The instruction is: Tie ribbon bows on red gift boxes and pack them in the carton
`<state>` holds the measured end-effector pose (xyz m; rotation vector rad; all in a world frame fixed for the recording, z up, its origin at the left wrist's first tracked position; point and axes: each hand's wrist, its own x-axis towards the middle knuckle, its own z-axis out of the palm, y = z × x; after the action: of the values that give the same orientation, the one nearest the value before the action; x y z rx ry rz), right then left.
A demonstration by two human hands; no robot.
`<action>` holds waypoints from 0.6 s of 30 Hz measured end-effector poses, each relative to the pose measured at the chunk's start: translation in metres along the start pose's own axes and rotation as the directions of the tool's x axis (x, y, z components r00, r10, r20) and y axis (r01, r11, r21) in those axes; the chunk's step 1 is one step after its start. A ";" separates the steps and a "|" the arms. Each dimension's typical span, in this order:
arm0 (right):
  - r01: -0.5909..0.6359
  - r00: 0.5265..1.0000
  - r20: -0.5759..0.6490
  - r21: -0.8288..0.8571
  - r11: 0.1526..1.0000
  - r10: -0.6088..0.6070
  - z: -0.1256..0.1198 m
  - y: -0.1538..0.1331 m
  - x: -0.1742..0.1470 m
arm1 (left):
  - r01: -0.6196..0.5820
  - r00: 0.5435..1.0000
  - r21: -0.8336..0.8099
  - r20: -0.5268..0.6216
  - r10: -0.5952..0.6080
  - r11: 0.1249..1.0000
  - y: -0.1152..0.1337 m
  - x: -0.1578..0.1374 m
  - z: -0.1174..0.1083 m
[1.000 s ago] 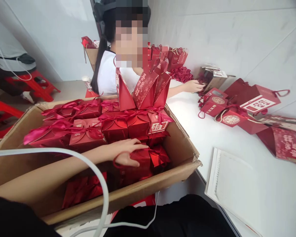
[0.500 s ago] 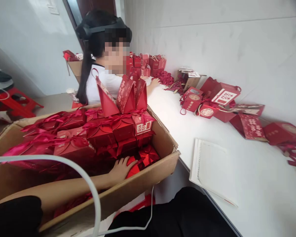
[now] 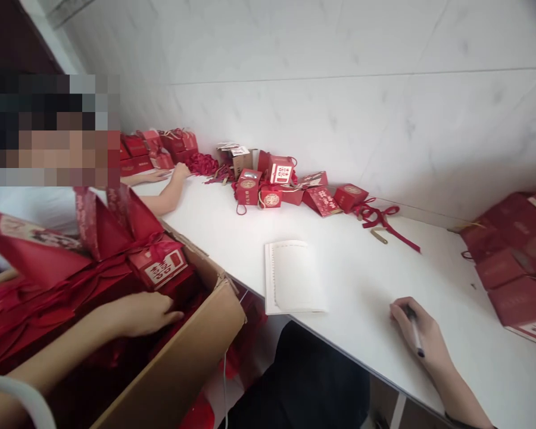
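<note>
My left hand (image 3: 145, 313) reaches into a large cardboard box (image 3: 192, 351) at the left, over red gift boxes packed inside. Its fingers point forward and down, apart from one another, and I see nothing gripped in them; the fingertips are partly blurred. Close above it is a red gift box (image 3: 163, 266) with a white label. On the white table at the right, my right hand (image 3: 422, 333) is closed around a pen (image 3: 414, 335) with a dark cap end. Between the hands an open notebook (image 3: 297, 277) lies near the table edge.
Beside the wall stand several red gift boxes (image 3: 250, 187) and a loose red ribbon (image 3: 384, 217). More red boxes (image 3: 516, 262) are stacked at the right. A co-worker's arm (image 3: 165, 190) rests on the far table. A white cable (image 3: 22, 396) crosses the lower left.
The view has swung right, bringing my right hand with the pen and the stacked boxes at the right into sight. My left hand has shifted off the bright red box it touched.
</note>
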<state>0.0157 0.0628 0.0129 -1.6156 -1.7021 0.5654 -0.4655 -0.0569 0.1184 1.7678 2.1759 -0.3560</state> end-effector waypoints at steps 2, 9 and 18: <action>0.046 0.999 0.009 -0.035 0.998 -0.046 0.003 -0.001 -0.001 | 0.085 0.992 0.263 -0.108 -0.058 0.961 0.032 -0.001 -0.040; 0.165 0.986 0.022 -0.095 0.982 -0.164 0.009 -0.003 -0.001 | -0.326 0.915 0.174 -0.189 0.357 0.929 0.187 0.075 -0.077; 0.195 0.981 0.003 -0.027 0.980 -0.195 0.013 -0.003 -0.006 | -0.100 0.981 0.021 0.167 0.095 0.995 0.218 0.159 -0.050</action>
<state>0.0037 0.0585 0.0054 -1.4455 -1.8505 0.4469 -0.2861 0.1499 0.1029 1.7839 1.9713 -0.4947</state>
